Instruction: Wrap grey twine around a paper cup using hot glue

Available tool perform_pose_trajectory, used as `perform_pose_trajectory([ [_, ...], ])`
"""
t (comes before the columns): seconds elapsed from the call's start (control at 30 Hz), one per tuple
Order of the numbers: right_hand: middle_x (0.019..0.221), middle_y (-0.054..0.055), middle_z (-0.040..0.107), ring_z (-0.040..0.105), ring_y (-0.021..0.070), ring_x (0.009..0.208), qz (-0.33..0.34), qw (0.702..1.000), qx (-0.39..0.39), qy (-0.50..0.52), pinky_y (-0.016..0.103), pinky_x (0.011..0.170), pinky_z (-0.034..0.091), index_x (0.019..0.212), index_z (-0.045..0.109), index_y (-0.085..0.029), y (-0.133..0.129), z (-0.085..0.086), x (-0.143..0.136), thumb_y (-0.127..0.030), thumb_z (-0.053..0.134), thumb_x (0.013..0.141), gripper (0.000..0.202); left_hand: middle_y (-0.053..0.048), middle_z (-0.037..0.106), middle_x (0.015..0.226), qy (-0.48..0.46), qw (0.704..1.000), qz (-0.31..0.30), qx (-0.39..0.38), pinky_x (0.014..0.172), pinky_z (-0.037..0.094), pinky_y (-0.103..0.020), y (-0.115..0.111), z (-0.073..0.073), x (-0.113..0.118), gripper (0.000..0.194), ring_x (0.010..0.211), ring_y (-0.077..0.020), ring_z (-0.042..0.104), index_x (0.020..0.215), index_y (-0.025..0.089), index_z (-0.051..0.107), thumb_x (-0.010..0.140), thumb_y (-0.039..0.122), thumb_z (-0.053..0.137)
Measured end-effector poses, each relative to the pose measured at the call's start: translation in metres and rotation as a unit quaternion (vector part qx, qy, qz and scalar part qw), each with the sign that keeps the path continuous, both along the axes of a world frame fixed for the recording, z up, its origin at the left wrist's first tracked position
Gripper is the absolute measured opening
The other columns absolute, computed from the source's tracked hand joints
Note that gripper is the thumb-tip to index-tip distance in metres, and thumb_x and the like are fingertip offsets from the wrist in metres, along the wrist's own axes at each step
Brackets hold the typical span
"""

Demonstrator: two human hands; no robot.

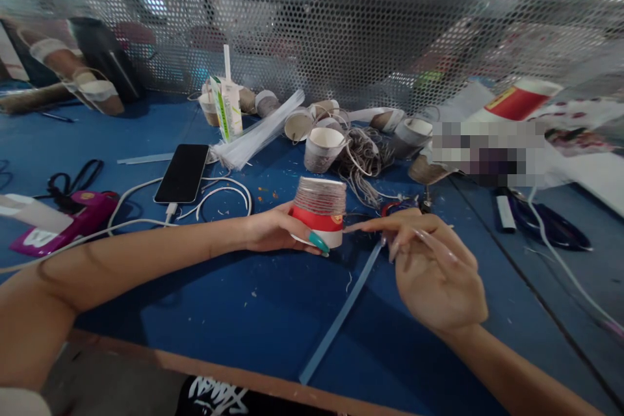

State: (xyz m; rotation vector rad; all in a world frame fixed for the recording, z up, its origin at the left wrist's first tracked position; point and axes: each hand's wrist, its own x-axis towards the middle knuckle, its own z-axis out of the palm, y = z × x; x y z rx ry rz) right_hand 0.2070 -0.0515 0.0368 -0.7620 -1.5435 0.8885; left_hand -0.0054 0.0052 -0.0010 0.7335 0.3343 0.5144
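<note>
A red and white paper cup (325,224), upside down, has grey cord wound around its upper part. My left hand (280,227) is closed around the cup's left side, its thumb across the front. Just right of the cup, my right hand (429,260) is palm up with the index finger stretched toward the cup's side. Its other fingers are loosely bent and apart, and I see nothing held in them. A long translucent strip (341,315) lies on the blue table (219,312), its upper end by my right fingertips.
A phone (182,173) with a white cable lies at the left, near a purple device (68,221). Behind the cup are a bundle of clear strips (263,130), cord-wrapped cups (324,148) and tangled grey cord (363,159). A perforated metal screen (292,26) stands at the back.
</note>
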Motion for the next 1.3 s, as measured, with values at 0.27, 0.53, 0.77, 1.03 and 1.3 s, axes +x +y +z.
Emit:
perform_pose_trajectory([
  [0.27, 0.108, 0.004, 0.072, 0.048, 0.025, 0.092, 0.034, 0.984, 0.061, -0.166, 0.043, 0.086, 0.037, 0.083, 0.062, -0.027, -0.007, -0.012, 0.002, -0.043, 0.042, 0.096, 0.029, -0.002, 0.074, 0.089, 0.023, 0.999, 0.022, 0.009, 0.085, 0.049, -0.034, -0.003, 0.002, 0.002, 0.052, 0.084, -0.0164, 0.069, 0.107, 0.019, 0.065, 0.058, 0.005, 0.077],
  [0.53, 0.084, 0.003, 0.073, 0.048, 0.0259, 0.085, -0.004, 0.985, 0.11, -0.131, 0.042, 0.077, 0.037, 0.076, 0.063, -0.028, -0.004, -0.008, 0.003, -0.038, 0.041, 0.096, 0.032, -0.002, 0.074, 0.089, 0.026, 0.999, 0.022, 0.018, 0.081, 0.051, -0.029, -0.003, 0.003, 0.004, 0.051, 0.084, -0.0151, 0.069, 0.103, 0.016, 0.067, 0.055, 0.005, 0.077],
  [0.77, 0.108, 0.003, 0.074, 0.049, 0.0258, 0.093, -0.009, 0.977, 0.107, -0.184, 0.045, 0.083, 0.038, 0.083, 0.062, -0.027, -0.007, -0.011, 0.004, -0.035, 0.04, 0.096, 0.027, -0.002, 0.074, 0.089, 0.036, 0.999, 0.033, 0.009, 0.083, 0.05, -0.033, -0.004, 0.002, 0.004, 0.055, 0.084, -0.0164, 0.069, 0.107, 0.019, 0.065, 0.055, 0.006, 0.079],
  [1.03, 0.101, 0.002, 0.076, 0.048, 0.0256, 0.087, -0.001, 0.976, 0.138, -0.167, 0.043, 0.077, 0.038, 0.08, 0.061, -0.027, -0.006, -0.008, 0.004, -0.03, 0.04, 0.096, 0.027, -0.003, 0.073, 0.092, 0.033, 0.998, 0.032, 0.031, 0.082, 0.049, -0.031, -0.004, 0.002, 0.003, 0.05, 0.085, -0.016, 0.068, 0.102, 0.017, 0.068, 0.054, 0.006, 0.078],
  [1.3, 0.097, 0.004, 0.073, 0.049, 0.0252, 0.094, -0.015, 0.963, 0.152, -0.22, 0.045, 0.084, 0.039, 0.092, 0.062, -0.026, -0.01, -0.013, 0.004, -0.026, 0.039, 0.096, 0.023, -0.002, 0.074, 0.089, 0.02, 0.999, 0.021, 0.022, 0.082, 0.05, -0.03, -0.004, 0.003, 0.001, 0.052, 0.083, -0.016, 0.069, 0.104, 0.018, 0.068, 0.054, 0.007, 0.079],
])
